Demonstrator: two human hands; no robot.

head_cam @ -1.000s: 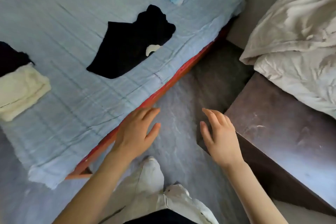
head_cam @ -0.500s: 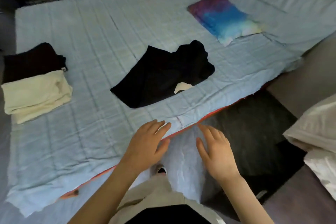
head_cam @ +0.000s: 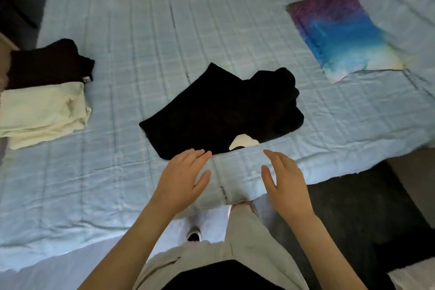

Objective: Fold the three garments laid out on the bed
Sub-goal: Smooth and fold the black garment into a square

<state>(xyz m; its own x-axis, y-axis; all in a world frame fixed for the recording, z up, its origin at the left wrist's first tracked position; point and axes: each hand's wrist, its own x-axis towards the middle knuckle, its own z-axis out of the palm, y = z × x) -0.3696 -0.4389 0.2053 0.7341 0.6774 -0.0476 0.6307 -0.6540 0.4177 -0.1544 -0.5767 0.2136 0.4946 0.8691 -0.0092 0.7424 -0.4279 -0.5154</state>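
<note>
Fingers (head_cam: 199, 153) spread, left hand (head_cam: 181, 179) and right hand (head_cam: 286, 183) empty; black garment (head_cam: 219, 110) at twelve o'clock may bunch, I think, if tugged.

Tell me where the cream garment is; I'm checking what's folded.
In the head view, the cream garment lies folded on the left of the bed, touching the folded dark garment behind it, well left of the black garment.

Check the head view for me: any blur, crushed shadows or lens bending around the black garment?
Head view: mild blur overall; the black garment is crushed to a flat dark shape, folds unreadable; left hand and right hand are evenly lit; wide-angle bending curves the bed edges; no glare.
</note>
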